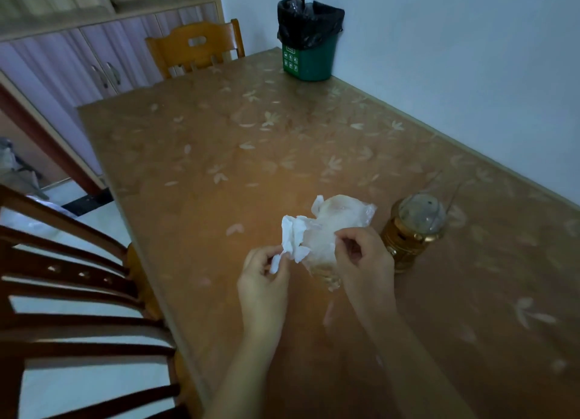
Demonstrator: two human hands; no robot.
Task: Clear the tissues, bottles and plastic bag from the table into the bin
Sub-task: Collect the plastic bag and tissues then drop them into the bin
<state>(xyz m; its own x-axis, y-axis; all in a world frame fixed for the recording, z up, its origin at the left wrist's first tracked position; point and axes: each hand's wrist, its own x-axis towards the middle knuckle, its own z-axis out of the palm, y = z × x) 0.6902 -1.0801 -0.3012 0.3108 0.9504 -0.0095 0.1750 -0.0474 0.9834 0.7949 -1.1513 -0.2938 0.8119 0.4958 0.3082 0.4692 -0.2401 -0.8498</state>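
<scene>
My left hand pinches a crumpled white tissue above the near middle of the table. Right beside it, my right hand grips a thin, translucent plastic bag; tissue and bag touch each other. At the far corner of the table stands a green bin lined with a black bag, and a bottle top pokes out of its mouth.
A gold-coloured lantern-like object with a clear domed top stands just right of my right hand. One wooden chair is at the far end, another at the near left. A white wall runs along the table's right side.
</scene>
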